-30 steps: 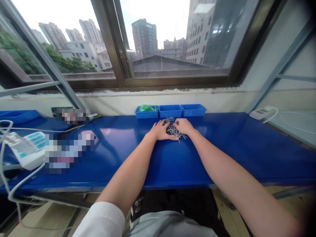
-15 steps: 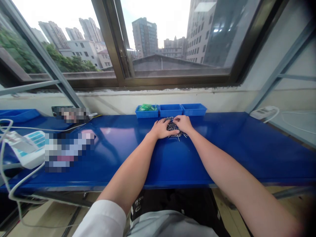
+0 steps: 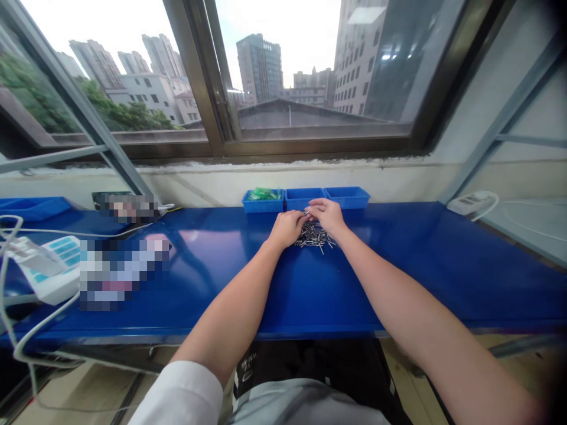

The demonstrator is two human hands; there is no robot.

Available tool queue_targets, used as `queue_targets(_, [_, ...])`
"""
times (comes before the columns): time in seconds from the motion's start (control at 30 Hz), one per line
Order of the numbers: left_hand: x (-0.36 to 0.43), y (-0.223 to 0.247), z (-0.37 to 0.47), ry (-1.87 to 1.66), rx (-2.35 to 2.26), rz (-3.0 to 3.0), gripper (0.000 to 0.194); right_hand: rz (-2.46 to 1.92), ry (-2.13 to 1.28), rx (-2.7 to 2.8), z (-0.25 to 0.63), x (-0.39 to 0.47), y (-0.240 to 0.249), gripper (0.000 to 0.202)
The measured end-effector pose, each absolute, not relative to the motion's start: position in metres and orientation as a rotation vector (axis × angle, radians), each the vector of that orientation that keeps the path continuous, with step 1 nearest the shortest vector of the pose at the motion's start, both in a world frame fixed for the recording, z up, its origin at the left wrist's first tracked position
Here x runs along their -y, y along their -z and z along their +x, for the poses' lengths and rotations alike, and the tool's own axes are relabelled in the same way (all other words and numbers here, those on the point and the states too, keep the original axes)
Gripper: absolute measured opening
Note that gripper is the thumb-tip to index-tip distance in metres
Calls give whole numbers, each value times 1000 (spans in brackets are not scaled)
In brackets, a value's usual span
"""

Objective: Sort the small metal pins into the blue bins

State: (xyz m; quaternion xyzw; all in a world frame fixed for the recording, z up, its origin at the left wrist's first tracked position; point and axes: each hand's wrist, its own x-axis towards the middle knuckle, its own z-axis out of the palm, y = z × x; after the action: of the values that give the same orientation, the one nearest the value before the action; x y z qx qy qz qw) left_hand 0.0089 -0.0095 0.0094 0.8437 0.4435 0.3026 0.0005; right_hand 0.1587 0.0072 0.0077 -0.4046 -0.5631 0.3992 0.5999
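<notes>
A loose pile of small metal pins [image 3: 315, 236] lies on the blue table [image 3: 310, 295]. At the pile's upper left is my left hand [image 3: 287, 228], its fingers drawn together; what they hold is too small to name. My right hand [image 3: 326, 217] is over the upper right of the pile, thumb and fingers pinched near the left fingertips. Whatever sits in that pinch cannot be made out. Just behind the hands stand three blue bins: the left bin [image 3: 264, 206] contains green pieces [image 3: 264, 193], beside a middle bin [image 3: 305, 193] and a right bin [image 3: 348, 196].
At the left are a white device with blue keys [image 3: 57, 260], white cables [image 3: 7, 283] and another blue tray [image 3: 33, 206]. A white power strip [image 3: 470, 202] lies at the right back. Grey metal frame bars rise on both sides, before a window.
My left hand has lifted off the pile and drawn its spread fingers together. My right hand has moved slightly up and left, nearer the left fingertips. More of the pile shows.
</notes>
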Motion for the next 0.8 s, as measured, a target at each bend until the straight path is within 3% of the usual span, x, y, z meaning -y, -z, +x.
queue_targets(0.53, [9, -10, 3, -1024, -1566, 2527, 31, -1055, -891, 1473, 168, -9, -2, 23])
queue_targets(0.67, [8, -8, 3, -1124, -1639, 2408, 47, -1129, -683, 1372, 179, -16, -4, 26])
queue_targets(0.8, [7, -6, 3, -1096, -1700, 2374, 41, -1378, -389, 1270, 201, -25, -6, 34])
